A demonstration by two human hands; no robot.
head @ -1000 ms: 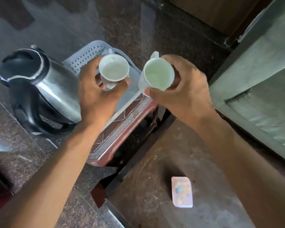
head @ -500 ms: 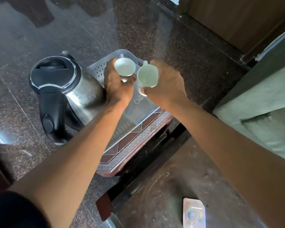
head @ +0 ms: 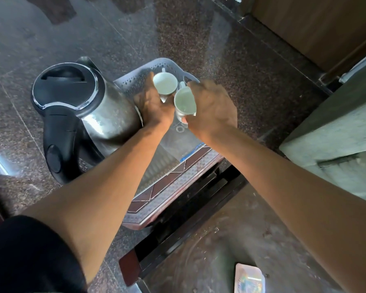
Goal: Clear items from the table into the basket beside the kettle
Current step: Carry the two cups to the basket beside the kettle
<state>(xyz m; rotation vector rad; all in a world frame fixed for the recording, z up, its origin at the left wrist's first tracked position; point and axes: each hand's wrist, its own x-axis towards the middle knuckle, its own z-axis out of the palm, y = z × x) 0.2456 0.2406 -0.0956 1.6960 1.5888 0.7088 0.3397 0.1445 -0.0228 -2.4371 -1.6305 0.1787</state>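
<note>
1. The left hand point(head: 154, 106) is gripping a white cup point(head: 164, 83) with curled fingers, centre frame.
2. The right hand point(head: 211, 108) is clasping another cup point(head: 183, 101).
3. Both are hanging over the basket point(head: 135, 81), right of the kettle point(head: 82, 106).

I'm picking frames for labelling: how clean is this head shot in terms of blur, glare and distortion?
Head view: motion blur smears the left hand and right hand; cup rims stay readable. Window glare streaks the polished floor, and highlights sit on the kettle. Wide-angle bending stretches the forearms at the frame edges.
</note>
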